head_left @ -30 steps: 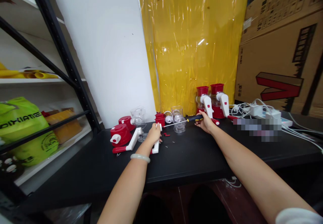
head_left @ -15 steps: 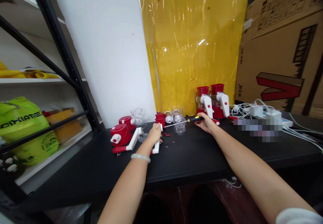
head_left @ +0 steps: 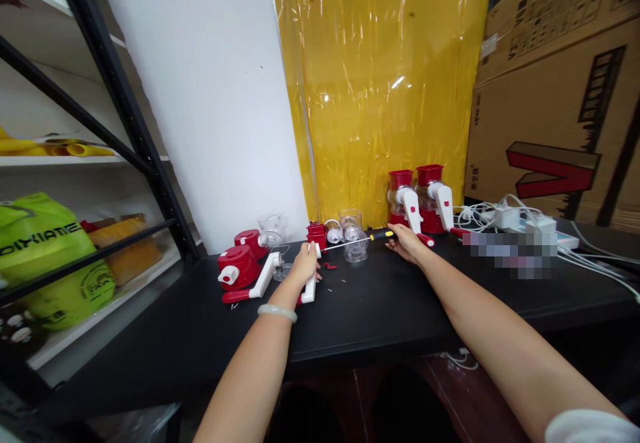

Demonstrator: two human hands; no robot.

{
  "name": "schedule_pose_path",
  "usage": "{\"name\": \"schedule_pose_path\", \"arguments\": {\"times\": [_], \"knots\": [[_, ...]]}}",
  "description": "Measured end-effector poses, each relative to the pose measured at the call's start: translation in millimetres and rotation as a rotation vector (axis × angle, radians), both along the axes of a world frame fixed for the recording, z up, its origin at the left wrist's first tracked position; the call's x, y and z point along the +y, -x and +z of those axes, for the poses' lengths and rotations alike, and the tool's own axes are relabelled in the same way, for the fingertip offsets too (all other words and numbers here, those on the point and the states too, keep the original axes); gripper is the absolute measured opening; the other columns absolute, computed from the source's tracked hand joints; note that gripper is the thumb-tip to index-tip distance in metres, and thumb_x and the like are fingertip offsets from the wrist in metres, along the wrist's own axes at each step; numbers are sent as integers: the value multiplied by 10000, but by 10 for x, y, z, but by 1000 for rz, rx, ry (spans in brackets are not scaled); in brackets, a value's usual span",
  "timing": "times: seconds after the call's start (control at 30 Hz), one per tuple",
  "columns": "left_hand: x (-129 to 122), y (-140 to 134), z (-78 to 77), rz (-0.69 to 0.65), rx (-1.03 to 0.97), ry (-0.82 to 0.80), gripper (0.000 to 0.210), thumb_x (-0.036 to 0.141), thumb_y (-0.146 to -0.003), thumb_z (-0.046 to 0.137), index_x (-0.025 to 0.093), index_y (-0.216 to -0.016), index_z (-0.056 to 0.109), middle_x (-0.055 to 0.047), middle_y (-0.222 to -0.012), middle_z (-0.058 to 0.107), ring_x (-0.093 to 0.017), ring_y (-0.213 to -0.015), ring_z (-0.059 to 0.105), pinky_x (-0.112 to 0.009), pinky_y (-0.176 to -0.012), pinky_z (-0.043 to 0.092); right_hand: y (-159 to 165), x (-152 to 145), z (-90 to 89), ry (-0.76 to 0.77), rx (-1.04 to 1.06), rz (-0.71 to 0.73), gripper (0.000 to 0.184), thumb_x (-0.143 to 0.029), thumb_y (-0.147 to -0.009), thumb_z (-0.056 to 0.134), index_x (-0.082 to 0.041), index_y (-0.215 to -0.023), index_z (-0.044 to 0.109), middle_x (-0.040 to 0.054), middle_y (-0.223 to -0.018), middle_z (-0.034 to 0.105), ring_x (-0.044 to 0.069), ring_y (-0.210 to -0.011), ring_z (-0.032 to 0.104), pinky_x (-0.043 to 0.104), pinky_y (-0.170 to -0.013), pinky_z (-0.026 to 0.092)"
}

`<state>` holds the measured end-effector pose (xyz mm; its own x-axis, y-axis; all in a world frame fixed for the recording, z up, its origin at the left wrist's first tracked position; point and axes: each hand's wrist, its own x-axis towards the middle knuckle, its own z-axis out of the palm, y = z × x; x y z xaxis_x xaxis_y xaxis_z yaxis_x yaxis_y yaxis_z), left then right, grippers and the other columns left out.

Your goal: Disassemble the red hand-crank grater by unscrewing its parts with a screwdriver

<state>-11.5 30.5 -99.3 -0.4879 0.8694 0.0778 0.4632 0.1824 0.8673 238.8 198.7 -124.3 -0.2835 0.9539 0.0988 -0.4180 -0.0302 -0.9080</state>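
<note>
My right hand (head_left: 407, 246) is closed around the black and yellow handle of a screwdriver (head_left: 383, 235). Its thin metal shaft runs left to a white crank handle (head_left: 310, 290), which my left hand (head_left: 303, 264) grips; the fingers partly hide it, and I cannot make out exactly where the tip meets it. Just right of that hand lies a small red crank-shaped piece (head_left: 330, 266). Behind are a red hopper part (head_left: 316, 235) and clear plastic housings (head_left: 354, 233). A few small screws (head_left: 343, 281) are scattered on the black table (head_left: 380, 316).
On the left stand red bases (head_left: 239, 268) beside another white crank with a red grip (head_left: 265, 276). Two assembled red and white hand-crank machines (head_left: 434, 196) are at the back right. White cables and adapters (head_left: 540, 230) lie right, before a large carton (head_left: 545, 116).
Both hands keep their grips in nearly the same place. The whole view has shifted very slightly; no object is visibly taken up or put down.
</note>
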Motion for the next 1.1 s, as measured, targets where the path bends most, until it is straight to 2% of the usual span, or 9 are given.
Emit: {"name": "schedule_pose_path", "arguments": {"times": [0.2, 0.37, 0.5, 0.6, 0.7, 0.87, 1.0, 1.1], "knots": [[-13, -30, 28, -2, -52, -3, 373, 495, -1015, 255, 198, -1138, 444, 36, -624, 515, -141, -358, 534, -254, -377, 448, 11, -3, 24, 39, 98, 1, 135, -180, -779, 615, -212, -727, 494, -36, -580, 541, 96, -513, 508, 232, -538, 497], [-41, -71, 74, 6, -79, 4, 370, 487, -1018, 246, 198, -1144, 439, 37, -624, 512, -137, -358, 526, -258, -380, 454, -17, -36, 89, 96, 111, 14, 145, -249, -805, 602, -219, -748, 472, -37, -581, 550, 106, -505, 523, 257, -554, 502], [-48, -77, 88, 8, -89, -4, 372, 490, -1017, 244, 195, -1134, 437, 40, -616, 505, -134, -357, 525, -252, -379, 454, -22, -50, 88, 46, -26, 2, 289, -460, -885, 585, -231, -758, 463, -70, -441, 426, 96, -394, 405, 260, -507, 481], [-35, -62, 76, 6, -96, -8, 369, 488, -1017, 236, 195, -1127, 432, 39, -617, 507, -134, -357, 526, -253, -378, 458, -16, -49, 59, -28, -72, 4, 321, -440, -855, 663, -234, -739, 446, -96, -406, 352, 80, -375, 353, 243, -495, 471], [-20, -47, 60, 2, -108, -11, 370, 493, -1015, 233, 197, -1119, 428, 38, -619, 509, -137, -359, 528, -258, -376, 462, -10, -50, 51, -24, -30, -4, 282, -335, -815, 699, -227, -738, 450, -76, -486, 438, 77, -423, 403, 246, -516, 490], [-22, -50, 59, -3, -116, -18, 365, 489, -1015, 230, 197, -1108, 428, 38, -615, 502, -142, -354, 524, -262, -366, 457, -22, -62, 83, 27, 64, 3, 170, -224, -725, 653, -220, -748, 485, -49, -607, 525, 97, -514, 480, 262, -547, 487], [-34, -67, 70, 2, -118, -6, 356, 484, -1017, 236, 199, -1101, 432, 41, -615, 498, -132, -348, 516, -249, -367, 447, -52, -72, 109, 58, 115, 40, 170, -221, -673, 645, -219, -746, 491, -43, -636, 557, 114, -548, 526, 274, -572, 478], [-38, -78, 78, 9, -126, -9, 355, 485, -1016, 237, 201, -1096, 434, 42, -614, 498, -132, -350, 514, -249, -365, 445, -56, -73, 114, 57, 91, 43, 186, -319, -739, 655, -223, -750, 495, -39, -606, 560, 119, -515, 513, 284, -563, 473]]}}
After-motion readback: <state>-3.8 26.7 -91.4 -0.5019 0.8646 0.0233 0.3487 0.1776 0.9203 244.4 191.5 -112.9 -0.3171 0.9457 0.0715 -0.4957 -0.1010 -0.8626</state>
